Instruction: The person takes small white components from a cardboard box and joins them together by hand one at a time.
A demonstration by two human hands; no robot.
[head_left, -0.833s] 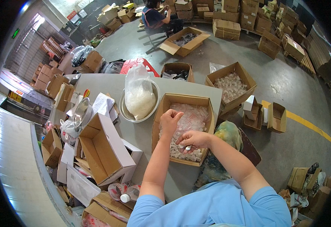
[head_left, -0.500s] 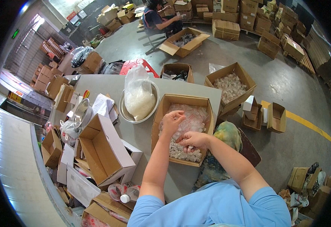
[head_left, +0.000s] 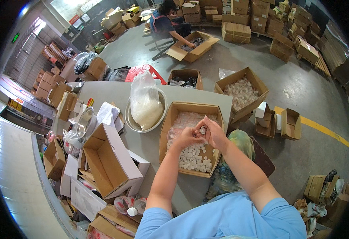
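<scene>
Both hands meet over an open cardboard box point(head_left: 194, 173) on the table. My right hand point(head_left: 216, 134) is cupped, palm turned inward, around a few small whitish round pieces point(head_left: 203, 130). Against it, my left hand point(head_left: 187, 138) has its fingers curled at the right palm; whatever they hold is hidden. Below the hands, many loose small white round pieces point(head_left: 194, 158) lie in the near part of the box. Clear plastic packets point(head_left: 186, 118) fill its far part.
Left of the box, a metal bowl point(head_left: 130, 123) holds a plastic bag of white material point(head_left: 146, 108). An empty white-and-brown carton point(head_left: 110, 161) stands further left. Beyond the table's right side is a carton of small clear packets point(head_left: 241, 93). A co-worker point(head_left: 164, 24) sits at the back.
My right hand has moved up and away from the loose pieces, turning into a cup. My left hand has lowered to meet it. The co-worker now reaches into a floor box.
</scene>
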